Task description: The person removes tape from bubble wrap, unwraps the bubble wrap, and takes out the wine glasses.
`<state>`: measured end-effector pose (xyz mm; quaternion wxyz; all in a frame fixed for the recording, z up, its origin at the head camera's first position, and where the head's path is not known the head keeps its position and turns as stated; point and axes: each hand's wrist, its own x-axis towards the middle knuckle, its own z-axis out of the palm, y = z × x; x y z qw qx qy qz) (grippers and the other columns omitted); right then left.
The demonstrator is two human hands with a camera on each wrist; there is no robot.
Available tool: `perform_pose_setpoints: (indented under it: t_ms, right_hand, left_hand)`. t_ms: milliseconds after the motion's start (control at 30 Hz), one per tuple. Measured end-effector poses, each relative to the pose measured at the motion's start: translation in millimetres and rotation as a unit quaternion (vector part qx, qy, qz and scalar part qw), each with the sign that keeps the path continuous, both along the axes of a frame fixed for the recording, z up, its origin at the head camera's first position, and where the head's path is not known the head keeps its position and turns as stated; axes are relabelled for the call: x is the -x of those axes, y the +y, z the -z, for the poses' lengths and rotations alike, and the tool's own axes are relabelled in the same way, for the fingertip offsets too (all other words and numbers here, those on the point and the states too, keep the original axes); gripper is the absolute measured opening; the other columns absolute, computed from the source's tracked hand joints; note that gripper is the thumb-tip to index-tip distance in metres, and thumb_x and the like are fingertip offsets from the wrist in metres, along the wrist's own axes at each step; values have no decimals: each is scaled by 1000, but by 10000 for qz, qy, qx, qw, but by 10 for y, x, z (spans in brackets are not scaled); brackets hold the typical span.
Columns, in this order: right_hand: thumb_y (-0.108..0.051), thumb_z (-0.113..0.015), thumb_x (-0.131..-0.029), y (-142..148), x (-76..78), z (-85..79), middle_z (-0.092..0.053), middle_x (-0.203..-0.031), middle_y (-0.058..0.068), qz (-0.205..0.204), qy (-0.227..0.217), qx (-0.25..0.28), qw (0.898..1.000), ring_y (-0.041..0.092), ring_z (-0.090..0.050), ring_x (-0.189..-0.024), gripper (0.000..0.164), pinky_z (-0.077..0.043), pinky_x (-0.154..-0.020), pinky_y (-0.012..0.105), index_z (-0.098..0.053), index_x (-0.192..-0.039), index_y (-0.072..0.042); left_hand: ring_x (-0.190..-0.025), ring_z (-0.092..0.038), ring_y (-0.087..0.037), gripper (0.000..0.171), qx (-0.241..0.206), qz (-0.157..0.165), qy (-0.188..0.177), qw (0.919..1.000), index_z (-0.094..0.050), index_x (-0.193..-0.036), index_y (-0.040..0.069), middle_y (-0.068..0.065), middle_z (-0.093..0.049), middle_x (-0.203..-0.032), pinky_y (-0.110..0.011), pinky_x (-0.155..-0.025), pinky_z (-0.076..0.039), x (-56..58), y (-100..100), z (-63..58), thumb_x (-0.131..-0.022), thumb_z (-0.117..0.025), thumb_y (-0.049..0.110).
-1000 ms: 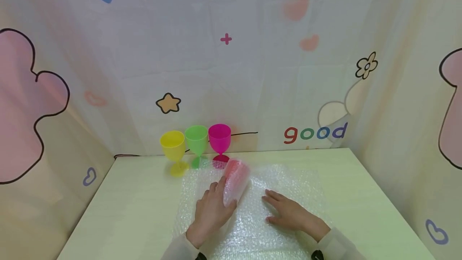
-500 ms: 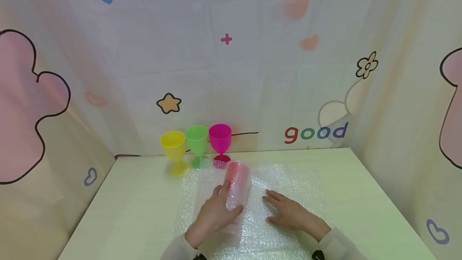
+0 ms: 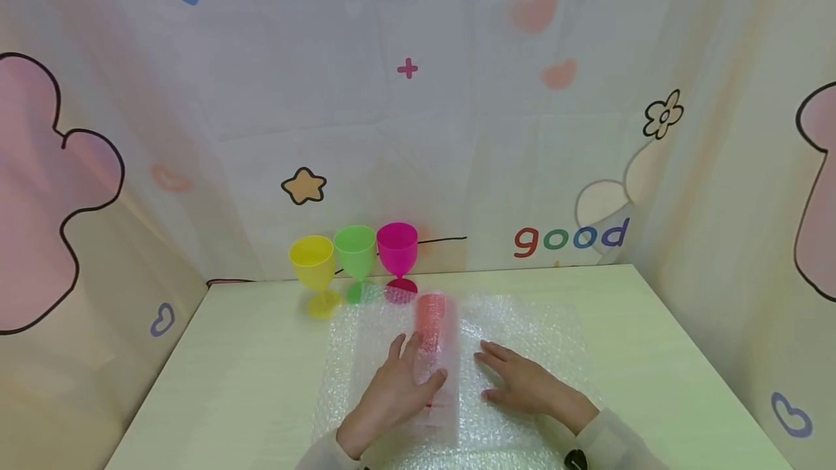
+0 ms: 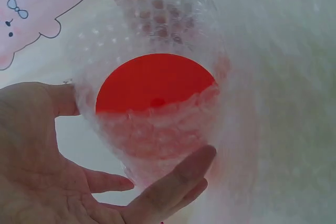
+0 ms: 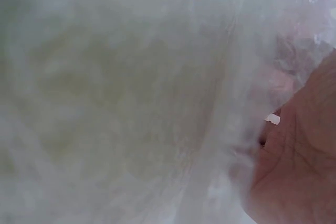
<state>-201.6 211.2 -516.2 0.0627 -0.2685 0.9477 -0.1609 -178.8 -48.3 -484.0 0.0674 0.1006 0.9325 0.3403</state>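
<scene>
A red goblet point(image 3: 431, 314) lies on its side under a layer of clear bubble wrap point(image 3: 522, 318), bowl toward the back. In the left wrist view the red disc of its foot point(image 4: 157, 87) shows at the end of the wrap. My left hand point(image 3: 395, 394) rests over the wrapped goblet, fingers extended forward and thumb across it. In the left wrist view its fingers point(image 4: 184, 177) touch the wrap with a gentle bend. To the right, my right hand point(image 3: 522, 383) rests on the bubble wrap sheet with fingers spread. Blurred wrap fills most of the right wrist view.
Three goblets stand at the back of the table point(image 3: 248, 354): yellow point(image 3: 312, 263), green point(image 3: 355, 245) and magenta point(image 3: 397, 245). The sheet's rear left corner reaches the green and magenta feet. A printed curtain point(image 3: 470, 129) hangs close behind the table's rear edge.
The wrapped goblet has rolled slightly right and turned from tilted to pointing straight back. My left hand has moved with it, its fingers loosening from around the wrap. My right hand has stayed in place.
</scene>
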Motion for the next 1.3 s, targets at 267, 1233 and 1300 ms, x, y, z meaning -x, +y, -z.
perform_pose_setpoints:
  t_ms: [267, 1233, 1300]
  right_hand:
    - [-39, -68, -91, -3, 6, -25, -37, -157, 16, 58, -117, -69, 9999, 38, -40, -142, 65, -42, -108, 55, -47, -144, -9]
    - [-37, -71, -89, -289, -91, -630, -60, -139, 8, -1, 1174, 223, 9928, 28, -64, -119, 52, -54, -96, 47, -59, -135, -17]
    - [-35, -72, -88, -363, -126, -697, -61, -138, 10, -38, 1185, 283, 9925, 29, -67, -114, 51, -55, -93, 48, -60, -134, -16]
  left_hand:
    - [-119, -58, -44, 78, -121, 181, 75, 9997, -36, -151, 11, -19, -36, -153, -61, -95, -49, -28, 2, 11, -90, -58, 52]
    - [-152, -22, -29, 89, -187, 1468, 549, 9875, -24, -157, 16, -2, -14, -167, -55, -114, -35, 68, -113, 49, -86, -64, 52]
    - [-153, -20, -28, 90, -163, 1491, 526, 9873, -23, -158, 16, -2, -14, -167, -55, -115, -34, 69, -111, 40, -86, -65, 51]
